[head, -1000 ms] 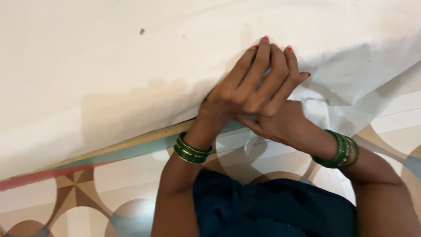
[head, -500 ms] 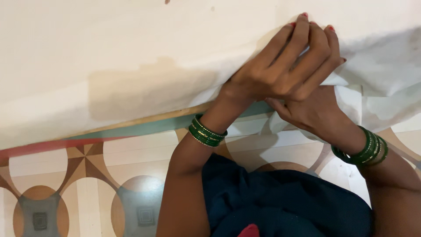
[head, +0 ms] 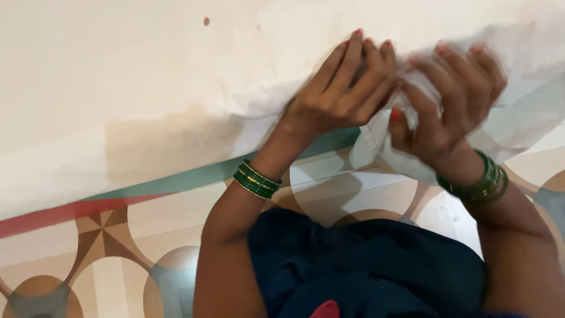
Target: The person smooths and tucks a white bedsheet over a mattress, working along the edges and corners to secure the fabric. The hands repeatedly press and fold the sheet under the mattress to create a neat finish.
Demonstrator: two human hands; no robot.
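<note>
Left hand (head: pixel 338 94) flat, fingers extended; right hand (head: pixel 450 106) curled, apparently clenched, blurred.

Left hand (head: pixel 338 94), right hand (head: pixel 450 109): red nail polish. Stacked green bangles with gold trim on both wrists. Dark navy garment (head: pixel 365 271), lower centre; small red patch at bottom edge.

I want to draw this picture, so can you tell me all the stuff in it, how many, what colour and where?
cloth: one, cream-white, spread over the top half, its edge bunched at the right
small spot: one, brown, on the cloth near the top
floor: one, patterned with tan, brown and grey-blue circles and a red and teal stripe, lower half
dark garment: one, navy, bottom middle
bangles: two stacks, green with gold, one on each wrist
left hand: one, red nails, pressed flat on the cloth's edge
right hand: one, red nails, blurred, gripping bunched cloth
</note>
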